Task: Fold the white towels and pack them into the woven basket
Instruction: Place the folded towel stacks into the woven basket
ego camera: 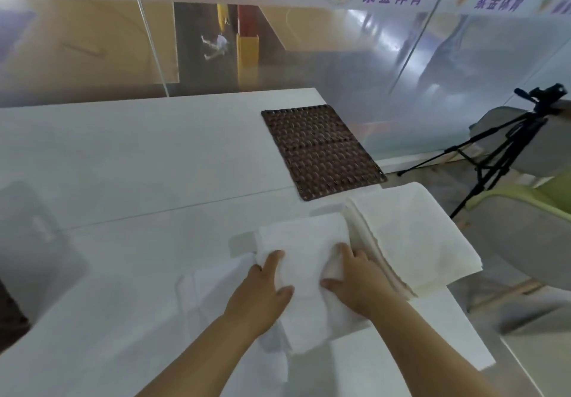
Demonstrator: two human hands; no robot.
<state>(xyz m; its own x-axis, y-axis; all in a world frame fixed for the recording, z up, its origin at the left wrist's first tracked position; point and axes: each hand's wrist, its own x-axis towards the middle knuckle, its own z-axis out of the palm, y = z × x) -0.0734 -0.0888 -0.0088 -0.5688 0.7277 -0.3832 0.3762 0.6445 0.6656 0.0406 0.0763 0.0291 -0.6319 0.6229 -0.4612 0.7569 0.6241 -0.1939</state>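
Observation:
A white towel (304, 242) lies partly folded on the white table (123, 155) in front of me. My left hand (264, 285) presses flat on its left part, fingers apart. My right hand (355, 279) grips a raised fold of the same towel near its right side. Just to the right, a stack of folded white towels (411, 236) overhangs the table's right edge. Behind the towels sits a dark brown woven piece (321, 149), seen flat from above, near the table's right edge. More loose white cloth (210, 291) spreads under my left forearm.
A black camera tripod (506, 146) stands on the floor to the right, beside grey and green chairs (525, 211). A glass wall (370, 57) with purple lettering runs behind the table. Another dark woven object (10, 313) shows at the left edge.

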